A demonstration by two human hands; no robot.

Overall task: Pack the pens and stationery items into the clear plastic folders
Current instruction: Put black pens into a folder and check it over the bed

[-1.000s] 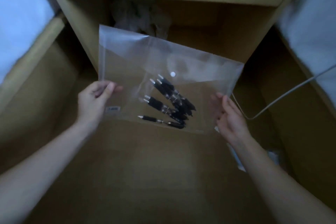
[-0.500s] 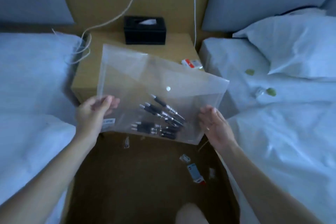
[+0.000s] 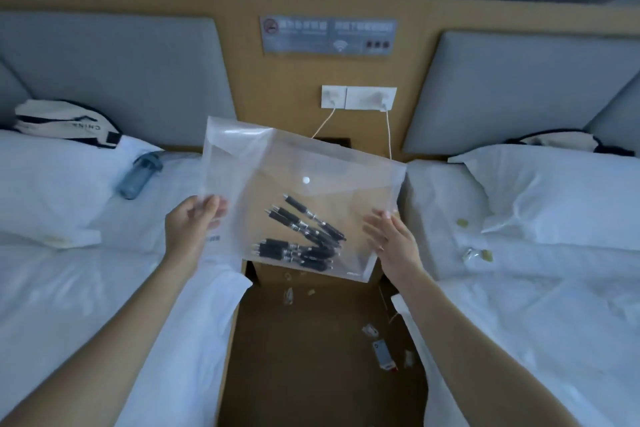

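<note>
I hold a clear plastic folder point(image 3: 277, 163) with a white snap button up in the air between two beds, its flap closed. Several black pens point(image 3: 301, 236) lie loose in its lower part, bunched toward the bottom right. My left hand point(image 3: 190, 222) grips the folder's left edge with thumb in front. On the right edge rests my right hand point(image 3: 391, 236), fingers spread against the plastic and supporting it.
White beds stand left point(image 3: 86, 288) and right point(image 3: 536, 305), with pillows. A blue water bottle point(image 3: 138, 175) lies on the left bed. Brown floor point(image 3: 311, 357) between them holds small scraps and a small red-and-white item point(image 3: 384, 355). Cables hang from wall sockets point(image 3: 358, 98) behind the folder.
My view has tilted up from the floor to the headboard wall. The folder has risen with both hands on it, and the pens have slid lower inside.
</note>
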